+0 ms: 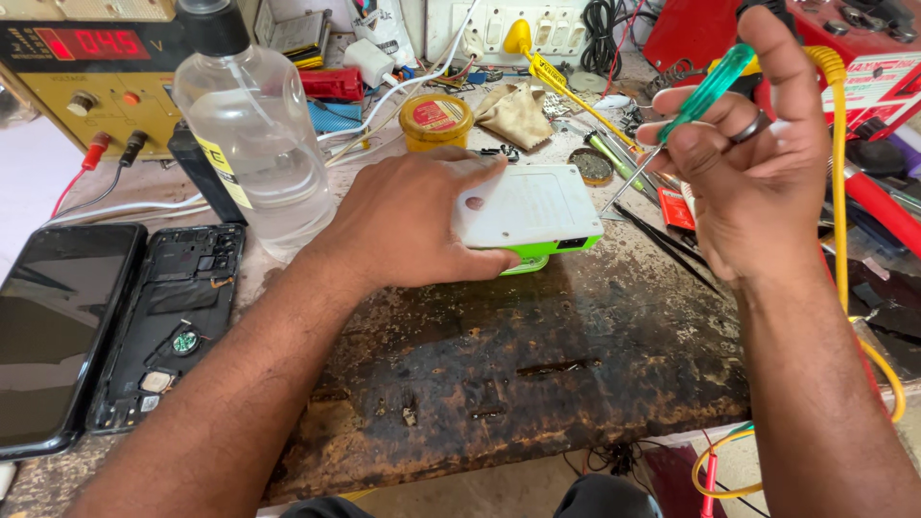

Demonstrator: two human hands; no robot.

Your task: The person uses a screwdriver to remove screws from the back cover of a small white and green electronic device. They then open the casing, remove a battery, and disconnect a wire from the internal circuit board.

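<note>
The left hand [413, 216] lies flat on a small white box with a green underside [537, 211], pressing it to the worn, dark tabletop [537, 364]. Its fingers are spread and laid over the box's 9 o'clock end; they rest on top and along the near edge rather than closing around it. The box sits near the middle of the tabletop, at 12 o'clock from the person.

The right hand [758, 182] is raised at 2 o'clock, well clear of the surface, its fingers clamped on a screwdriver with a clear green handle [705, 91]. The thin metal shaft slants down toward the box's 3 o'clock corner, and the tip looks just short of it.

The box looks like light, rigid plastic with a smooth lid, so it would likely slide under a push unless pinned from above, as it is now. The flat top and long edges seem the safest places to hold; the small port on the near side looks best left untouched.

A clear plastic bottle [254, 134] stands at 10 o'clock. An opened phone body [168, 326] lies at 8 o'clock beside a dark phone screen [58, 326]. A yellow tin [436, 120] sits behind the box.
</note>
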